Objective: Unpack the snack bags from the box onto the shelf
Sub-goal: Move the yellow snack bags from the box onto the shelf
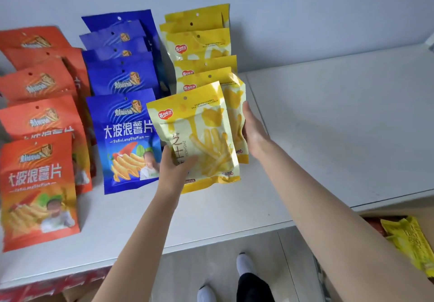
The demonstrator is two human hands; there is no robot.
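yellow "zhishicui" bag [204, 137] gripped by left hand [175, 170]; right hand [254, 130] grips rear yellow bag [234, 104].

A pale grey wall [305, 8] is being shown at the back. Below, a light tiled floor [187, 273] is being stood on by two white shoes [245, 264].
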